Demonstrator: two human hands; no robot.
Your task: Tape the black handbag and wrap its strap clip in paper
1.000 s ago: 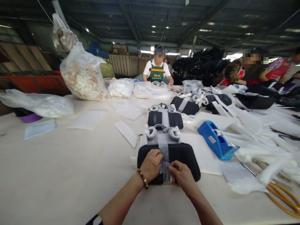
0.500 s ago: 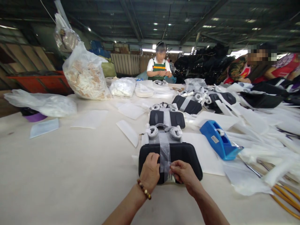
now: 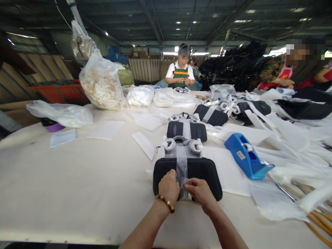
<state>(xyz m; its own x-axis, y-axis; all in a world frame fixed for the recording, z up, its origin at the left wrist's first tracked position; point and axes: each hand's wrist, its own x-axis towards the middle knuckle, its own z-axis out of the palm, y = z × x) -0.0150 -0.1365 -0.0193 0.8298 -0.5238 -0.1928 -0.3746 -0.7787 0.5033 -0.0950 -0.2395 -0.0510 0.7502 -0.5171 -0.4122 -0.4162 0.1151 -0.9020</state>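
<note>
A black bag (image 3: 202,173) lies flat on the table before me. A translucent wrapping strip (image 3: 181,160) runs down its middle, and its handles (image 3: 194,146), wound in whitish wrapping, stick out at the far side. My left hand (image 3: 169,186) rests closed on the bag's left half, against the strip; its fingertips are hidden. From the right, my right hand (image 3: 199,191) is closed in a pinch on a short piece of clear tape (image 3: 184,182) over the strip's near end. To the right stands a blue tape dispenser (image 3: 245,157).
Further off lie another strapped black bag (image 3: 172,130) and several more. Loose white sheets (image 3: 225,166), scissors with orange handles (image 3: 320,223) and a heap of wrapping cover the right side. A scrap-filled plastic bag (image 3: 103,84) stands back left. Co-workers (image 3: 180,74) are across the table.
My left hand has turned and come closer to the right hand at the strip. My right hand has shifted slightly left, still pinching the tape. The view has swung a little left.
</note>
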